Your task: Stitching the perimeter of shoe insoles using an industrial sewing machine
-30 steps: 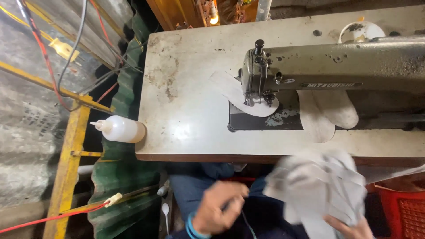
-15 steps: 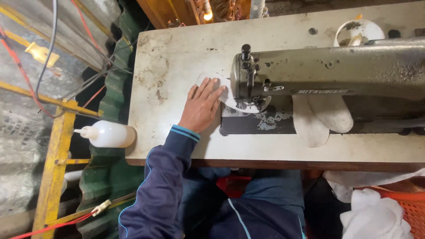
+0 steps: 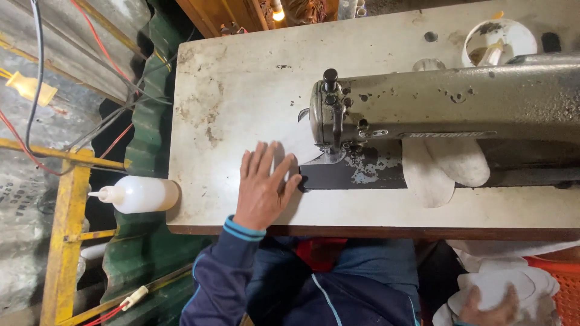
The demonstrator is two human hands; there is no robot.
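our left hand [image 3: 263, 190] lay flat, fingers spread, on a white fabric piece [image 3: 299, 151] under the sewing machine [image 3: 447, 108]. our right hand [image 3: 492, 302] gripped white cut pieces [image 3: 495, 284] beside an orange crate [image 3: 553, 281]. left of the flat hand lay a white squeeze bottle [image 3: 139, 194]; beyond the machine, a stained white cup [image 3: 498, 42].
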